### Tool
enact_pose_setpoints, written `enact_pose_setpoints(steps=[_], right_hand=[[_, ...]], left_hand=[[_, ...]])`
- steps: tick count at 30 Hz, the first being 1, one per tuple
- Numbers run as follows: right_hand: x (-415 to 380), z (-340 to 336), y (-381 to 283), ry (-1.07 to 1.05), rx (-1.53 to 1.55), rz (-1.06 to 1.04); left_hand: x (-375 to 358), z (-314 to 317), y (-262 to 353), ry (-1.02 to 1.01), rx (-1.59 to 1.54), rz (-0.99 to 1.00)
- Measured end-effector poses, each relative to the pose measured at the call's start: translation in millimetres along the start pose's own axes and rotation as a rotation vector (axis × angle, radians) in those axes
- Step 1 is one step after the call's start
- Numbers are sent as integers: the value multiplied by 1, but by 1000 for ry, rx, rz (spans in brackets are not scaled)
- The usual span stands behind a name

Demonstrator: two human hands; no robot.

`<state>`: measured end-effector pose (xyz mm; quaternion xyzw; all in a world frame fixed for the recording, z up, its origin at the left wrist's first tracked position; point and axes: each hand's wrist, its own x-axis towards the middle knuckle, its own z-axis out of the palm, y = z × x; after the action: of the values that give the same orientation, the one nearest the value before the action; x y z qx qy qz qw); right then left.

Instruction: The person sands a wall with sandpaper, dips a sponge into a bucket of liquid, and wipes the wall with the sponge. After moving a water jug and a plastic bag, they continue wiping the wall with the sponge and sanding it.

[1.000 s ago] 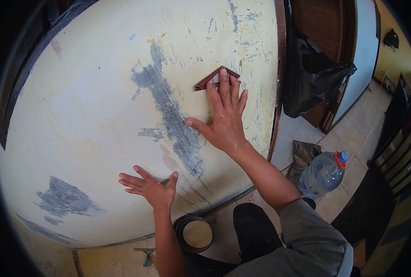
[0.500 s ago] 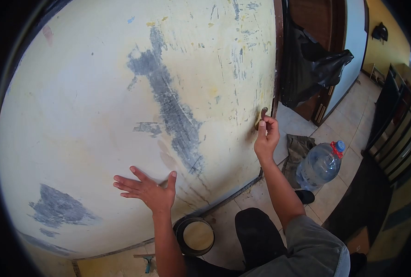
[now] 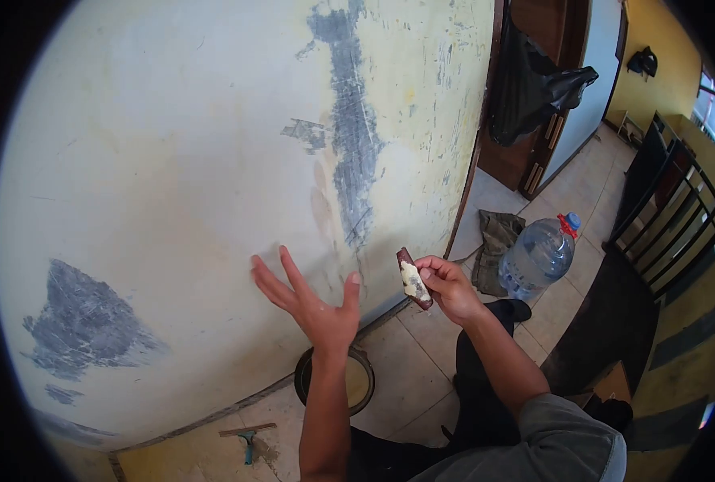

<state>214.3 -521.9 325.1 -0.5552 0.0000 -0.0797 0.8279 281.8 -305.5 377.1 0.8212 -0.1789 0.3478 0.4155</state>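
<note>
My right hand (image 3: 451, 291) pinches a small reddish-brown piece (image 3: 414, 279) whose near face is smeared with pale cream material. It is held up in front of the lower wall, off the surface. My left hand (image 3: 317, 309) is empty with its fingers spread, in front of the pale wall (image 3: 189, 201); whether it touches the wall is unclear. Bare grey patches (image 3: 353, 136) show on the wall above and between the hands, and another grey patch (image 3: 84, 321) lies at lower left. Behind my left forearm stands a dark round container (image 3: 360, 384) with a pale inside.
A blue-handled scraper-like tool (image 3: 249, 438) lies on the floor. To the right are a large clear bottle (image 3: 538, 257) with a blue cap, a dark cloth (image 3: 498, 241), a black plastic bag (image 3: 534, 96) by the door, a dark metal rack (image 3: 686, 217) and a cardboard box (image 3: 613, 383).
My right hand has come away from the wall's right edge, down and left, with the brown piece. My left hand has shifted right, fingers pointing more upward. The view has turned.
</note>
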Motion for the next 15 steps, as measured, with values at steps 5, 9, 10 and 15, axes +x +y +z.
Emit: enact_pose_setpoints(steps=[5,9,10,15], right_hand=[[13,30,11,-199,-114,108],[29,39,38,-211,-204,216],[34,39,42,-226,-200,224],[68,22,78,-559,-578,295]], left_hand=[[-80,53,-16,-274,-1139,-632],[-100,60,-51,-61,-1147,-747],[-99,55,-52,-46,-1136,-750],[-115,40,-93,64,-1217,-998]])
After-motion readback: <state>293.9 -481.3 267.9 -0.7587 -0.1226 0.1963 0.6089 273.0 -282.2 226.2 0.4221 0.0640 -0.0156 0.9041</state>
